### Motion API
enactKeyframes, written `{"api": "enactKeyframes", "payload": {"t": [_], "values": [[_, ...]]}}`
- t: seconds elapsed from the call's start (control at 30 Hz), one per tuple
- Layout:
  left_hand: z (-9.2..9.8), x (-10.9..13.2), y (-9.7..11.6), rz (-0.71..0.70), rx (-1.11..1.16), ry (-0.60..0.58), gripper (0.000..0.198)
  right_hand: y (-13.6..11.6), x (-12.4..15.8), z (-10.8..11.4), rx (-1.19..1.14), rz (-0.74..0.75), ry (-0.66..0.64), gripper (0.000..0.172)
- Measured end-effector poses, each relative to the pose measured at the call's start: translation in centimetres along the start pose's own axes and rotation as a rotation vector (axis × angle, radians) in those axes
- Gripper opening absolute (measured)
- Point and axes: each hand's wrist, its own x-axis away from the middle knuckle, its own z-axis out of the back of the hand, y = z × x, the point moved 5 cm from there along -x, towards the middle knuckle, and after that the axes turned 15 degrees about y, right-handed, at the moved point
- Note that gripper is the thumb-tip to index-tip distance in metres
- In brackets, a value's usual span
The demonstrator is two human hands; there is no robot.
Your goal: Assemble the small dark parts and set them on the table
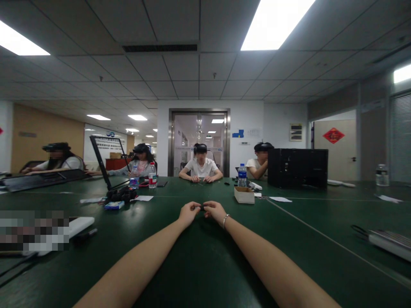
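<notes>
Large office room around a dark green tabletop (199,261).
Lit by bright ceiling panels (276,21) in white tiles; steel-framed glass doors (199,137) in the white far wall (279,124), tan panelling (45,128) at left, red ornament (333,135) on a door at right.

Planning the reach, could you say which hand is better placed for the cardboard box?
Likely the right hand, nearer the box ahead on its side; with the left hand it pinches a small dark piece.
</notes>
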Motion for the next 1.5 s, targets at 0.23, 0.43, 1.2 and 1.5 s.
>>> {"api": "enactKeyframes", "payload": {"t": [0.23, 0.43, 1.2, 1.5], "values": [[0.1, 0.0, -0.1, 0.043, 0.114, 0.045, 0.020, 0.4, 0.3, 0.4, -0.038, -0.068, -0.082, 0.017], [0.1, 0.0, 0.0, 0.023, 0.126, 0.042, 0.022, 0.5, 0.4, 0.5, 0.025, -0.070, -0.102, 0.024], [0.5, -0.2, -0.3, 0.041, 0.145, 0.094, 0.021, 0.5, 0.6, 0.4, -0.019, -0.132, -0.207, 0.019], [0.2, -0.4, -0.1, 0.027, 0.254, 0.130, 0.022, 0.3, 0.6, 0.2, 0.001, -0.154, -0.196, 0.036]]}}
